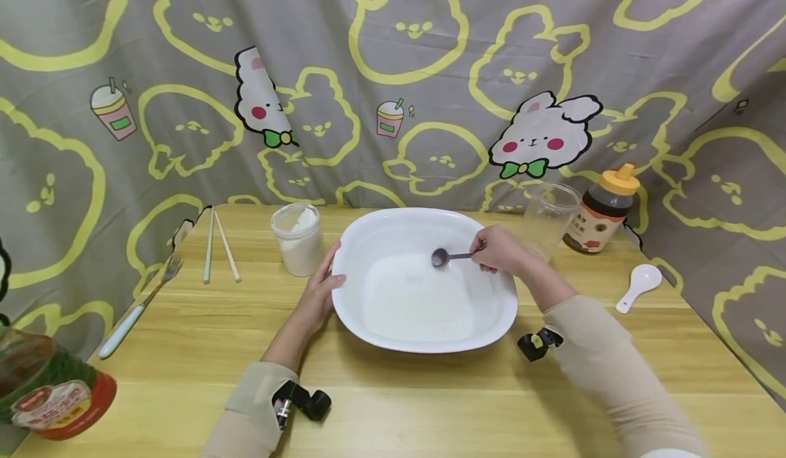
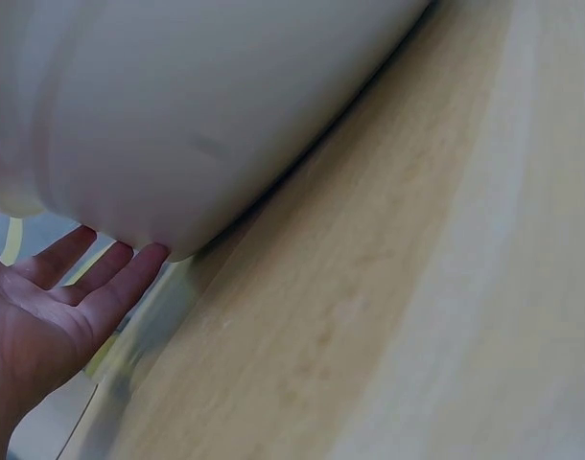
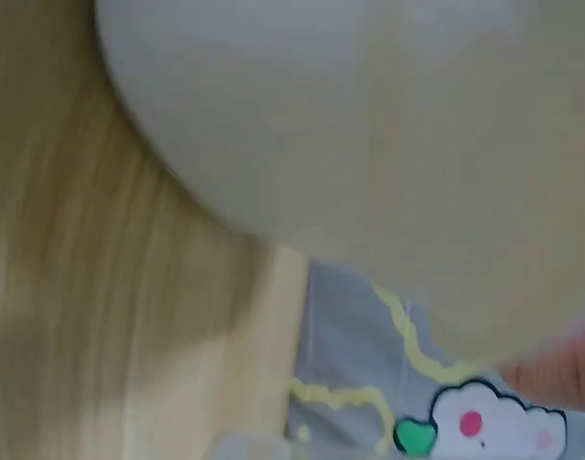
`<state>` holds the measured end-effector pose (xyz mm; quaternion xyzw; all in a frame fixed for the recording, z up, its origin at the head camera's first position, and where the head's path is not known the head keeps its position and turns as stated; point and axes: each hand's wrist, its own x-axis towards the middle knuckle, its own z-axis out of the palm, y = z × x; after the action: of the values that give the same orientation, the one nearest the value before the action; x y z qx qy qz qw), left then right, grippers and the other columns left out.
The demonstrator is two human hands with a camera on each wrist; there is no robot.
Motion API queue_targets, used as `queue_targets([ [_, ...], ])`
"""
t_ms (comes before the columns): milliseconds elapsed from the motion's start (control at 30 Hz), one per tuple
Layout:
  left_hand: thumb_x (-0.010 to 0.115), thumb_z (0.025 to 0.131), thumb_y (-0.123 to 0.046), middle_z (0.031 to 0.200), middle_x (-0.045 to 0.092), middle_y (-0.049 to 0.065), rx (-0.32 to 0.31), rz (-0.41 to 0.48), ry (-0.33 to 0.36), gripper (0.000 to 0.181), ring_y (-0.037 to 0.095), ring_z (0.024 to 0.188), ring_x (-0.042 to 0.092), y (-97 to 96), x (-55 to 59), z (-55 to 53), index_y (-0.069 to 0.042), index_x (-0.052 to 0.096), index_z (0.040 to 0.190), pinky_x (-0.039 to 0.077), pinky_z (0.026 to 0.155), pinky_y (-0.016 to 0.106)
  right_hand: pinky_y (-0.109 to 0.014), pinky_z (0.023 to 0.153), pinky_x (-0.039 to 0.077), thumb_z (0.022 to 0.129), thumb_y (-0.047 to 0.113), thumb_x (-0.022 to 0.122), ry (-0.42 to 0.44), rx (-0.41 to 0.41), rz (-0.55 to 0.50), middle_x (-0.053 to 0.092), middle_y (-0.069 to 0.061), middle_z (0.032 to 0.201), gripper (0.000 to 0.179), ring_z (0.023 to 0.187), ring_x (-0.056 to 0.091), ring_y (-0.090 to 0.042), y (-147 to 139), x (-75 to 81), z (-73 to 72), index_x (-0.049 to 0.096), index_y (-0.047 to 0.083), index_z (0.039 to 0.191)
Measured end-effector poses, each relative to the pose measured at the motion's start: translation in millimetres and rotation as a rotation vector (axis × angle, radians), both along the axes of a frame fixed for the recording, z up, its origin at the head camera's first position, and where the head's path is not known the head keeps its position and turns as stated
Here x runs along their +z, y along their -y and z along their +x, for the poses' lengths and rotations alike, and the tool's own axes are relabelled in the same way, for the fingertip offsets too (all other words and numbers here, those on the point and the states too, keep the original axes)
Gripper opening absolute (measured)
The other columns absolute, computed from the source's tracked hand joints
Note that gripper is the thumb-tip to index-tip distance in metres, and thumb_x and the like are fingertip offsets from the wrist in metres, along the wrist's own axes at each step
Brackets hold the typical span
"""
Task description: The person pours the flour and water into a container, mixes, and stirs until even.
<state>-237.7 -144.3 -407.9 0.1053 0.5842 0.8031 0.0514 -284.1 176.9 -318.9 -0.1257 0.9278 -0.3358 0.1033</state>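
A large white basin [image 1: 424, 347] stands in the middle of the table. My right hand [image 1: 500, 248] reaches over its right rim and pinches the handle of a small dark measuring spoon [image 1: 439, 258], whose round bowl is inside the basin. Whether the spoon holds anything is too small to tell. Against the basin's left side rests my left hand [image 1: 316, 294]; in the left wrist view its nearly straight fingers [image 2: 125, 283] touch the outer wall. The basin's wall [image 3: 302, 125] fills much of the right wrist view, hiding the spoon there.
Left of the basin are a jar of white powder [image 1: 301, 246], chopsticks [image 1: 224, 246], a fork [image 1: 138, 311] and a tilted red-lidded jar [image 1: 55, 390]. To the right stand a clear plastic cup [image 1: 548, 216], a yellow-capped bottle [image 1: 598, 216] and a white spoon [image 1: 641, 284].
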Motion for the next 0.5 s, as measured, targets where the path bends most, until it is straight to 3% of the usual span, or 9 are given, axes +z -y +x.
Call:
queue_targets([
  [133,0.045,0.079,-0.008,0.132,0.031,0.017,0.004,-0.007,0.007,0.066,0.043,0.11,0.034,0.4,0.0,0.6,-0.024,0.021,0.138,0.043,0.078,0.044,-0.024,0.041,0.042,0.074,-0.002,0.053,0.034,-0.007,-0.096,0.053,-0.006,0.052,0.009,0.044,0.048,-0.013,17.4,-11.2,-3.6,0.056,-0.007,0.081],
  [267,0.045,0.079,-0.008,0.133,0.03,0.015,0.002,-0.006,0.005,0.065,0.042,0.111,0.034,-0.1,-0.2,0.7,-0.024,0.021,0.138,0.042,0.079,0.045,-0.022,0.042,0.041,0.077,0.001,0.055,0.159,-0.023,-0.181,0.054,-0.008,0.055,0.012,0.047,0.048,-0.013,31.1,-19.9,-5.2,0.056,-0.007,0.087],
  [367,0.045,0.079,-0.007,0.134,0.029,0.014,-0.001,-0.005,0.004,0.066,0.042,0.111,0.033,-0.4,0.2,0.9,-0.024,0.021,0.138,0.041,0.08,0.047,-0.02,0.041,0.037,0.077,0.002,0.055,0.234,-0.027,-0.193,0.054,-0.008,0.056,0.016,0.046,0.045,-0.012,35.4,-21.7,-4.0,0.057,-0.008,0.091],
  [500,0.045,0.079,-0.008,0.133,0.029,0.015,-0.002,-0.004,0.006,0.066,0.043,0.111,0.033,-0.4,1.2,1.0,-0.024,0.02,0.138,0.039,0.081,0.049,-0.019,0.039,0.032,0.076,0.001,0.055,0.247,0.011,-0.172,0.052,-0.007,0.054,0.017,0.044,0.042,-0.011,30.3,-18.2,0.5,0.058,-0.009,0.09],
])
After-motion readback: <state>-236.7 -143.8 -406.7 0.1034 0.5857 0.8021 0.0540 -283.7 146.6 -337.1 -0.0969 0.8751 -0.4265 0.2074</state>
